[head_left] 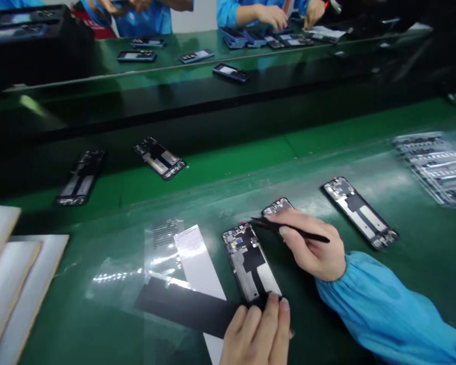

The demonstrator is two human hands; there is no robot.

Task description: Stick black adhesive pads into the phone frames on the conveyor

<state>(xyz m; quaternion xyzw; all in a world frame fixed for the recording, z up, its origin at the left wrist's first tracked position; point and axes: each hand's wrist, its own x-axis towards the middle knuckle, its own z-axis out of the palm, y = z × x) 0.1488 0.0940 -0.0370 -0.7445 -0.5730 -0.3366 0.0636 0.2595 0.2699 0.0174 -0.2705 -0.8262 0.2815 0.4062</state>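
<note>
One open phone (252, 263) lying flat: left hand (260, 332), fingers pressed together, touching near end; right hand (319, 248) pinching tweezers (307, 233) beside far end.

white boards (36, 289), left edge | black box (41, 58), far left | clear tray (435, 170), right

Paper strip (195, 253): on tabletop (110, 324), left of the nearest phone chassis (247, 263). Clear tray (437, 165): far right. Board stack (26, 284): far left.
</note>
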